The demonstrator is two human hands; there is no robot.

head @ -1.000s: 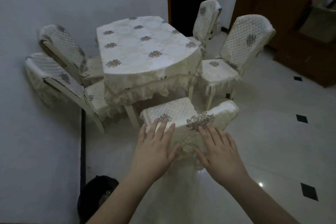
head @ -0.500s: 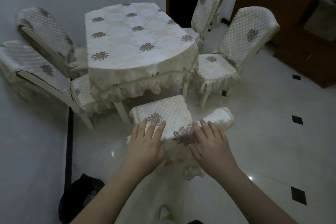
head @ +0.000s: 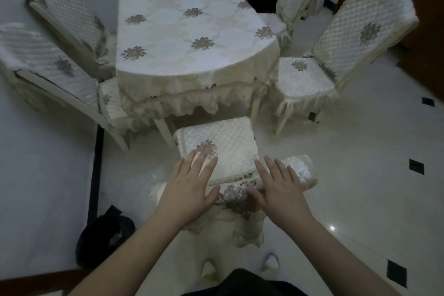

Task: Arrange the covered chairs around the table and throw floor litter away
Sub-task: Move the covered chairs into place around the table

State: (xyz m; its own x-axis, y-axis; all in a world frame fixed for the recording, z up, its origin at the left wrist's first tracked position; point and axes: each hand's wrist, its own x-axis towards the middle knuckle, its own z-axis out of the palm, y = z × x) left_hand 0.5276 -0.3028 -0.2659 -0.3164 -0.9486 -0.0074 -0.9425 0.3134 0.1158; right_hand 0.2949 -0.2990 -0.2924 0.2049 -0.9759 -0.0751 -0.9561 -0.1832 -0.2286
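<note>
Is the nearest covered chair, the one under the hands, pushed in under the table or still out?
Still out: the near quilted cream chair's seat lies wholly clear of the cloth-covered table's frill.

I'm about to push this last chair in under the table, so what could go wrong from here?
1. The left hand and right hand lie flat on the near chair backrest's loose cover, so the fabric may slide instead of the chair moving.
2. The seat could catch the tablecloth frill hanging just ahead.
3. The black bin bag sits close by the person's left; a step sideways might knock it.
</note>
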